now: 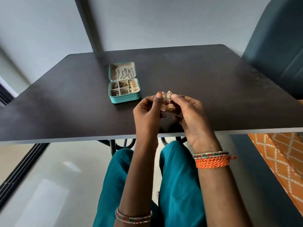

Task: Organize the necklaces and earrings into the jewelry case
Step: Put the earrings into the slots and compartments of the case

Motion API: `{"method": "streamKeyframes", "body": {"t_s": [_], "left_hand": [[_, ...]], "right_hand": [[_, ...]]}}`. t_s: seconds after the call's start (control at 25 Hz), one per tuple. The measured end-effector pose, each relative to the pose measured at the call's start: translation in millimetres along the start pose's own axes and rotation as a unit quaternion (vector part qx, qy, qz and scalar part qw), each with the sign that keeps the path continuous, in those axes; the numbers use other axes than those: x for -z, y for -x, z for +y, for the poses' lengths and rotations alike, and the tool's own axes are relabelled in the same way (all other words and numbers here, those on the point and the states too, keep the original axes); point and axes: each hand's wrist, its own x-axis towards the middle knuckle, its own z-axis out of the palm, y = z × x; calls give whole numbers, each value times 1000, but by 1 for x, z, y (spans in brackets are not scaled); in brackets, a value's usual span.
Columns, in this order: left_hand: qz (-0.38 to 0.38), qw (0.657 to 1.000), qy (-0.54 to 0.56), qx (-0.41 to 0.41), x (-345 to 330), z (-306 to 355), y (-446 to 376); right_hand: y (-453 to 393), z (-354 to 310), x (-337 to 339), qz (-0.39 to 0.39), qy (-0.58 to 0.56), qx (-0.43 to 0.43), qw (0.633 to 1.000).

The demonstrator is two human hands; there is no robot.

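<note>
In the middle of the frame, the left hand (148,110) and right hand (188,112) each pinch one gold earring (167,102) (bells hanging down). The open jewelry case (124,82) sits up and left on the surface (213,89), nearer the left hand.

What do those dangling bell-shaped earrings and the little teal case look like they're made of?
The bell-shaped gold earrings, pinched between the left hand and right hand, look like gold-toned metal: they glint and show pierced, lacy patterning. Whether solid gold or plated cannot be told. The open teal jewelry case appears covered in matte faux leather or similar, with a pale, soft-looking lining, perhaps velvet.
</note>
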Motion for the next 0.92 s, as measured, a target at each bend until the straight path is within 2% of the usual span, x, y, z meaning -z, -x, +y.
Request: {"method": "streamKeyframes", "body": {"t_s": [0.12,0.32,0.52,0.92], "left_hand": [[41,999,1,-1,1,1,6],[24,999,34,0,6,6,13],[59,994,83,39,11,12,14],[28,987,133,89,17,11,15]], "right_hand": [[8,5,-12,-7,-8,7,1000],[15,5,-19,-8,-11,24,1000],[18,7,-17,-4,-21,64,998],[17,11,-17,-9,-53,22,998]]}}
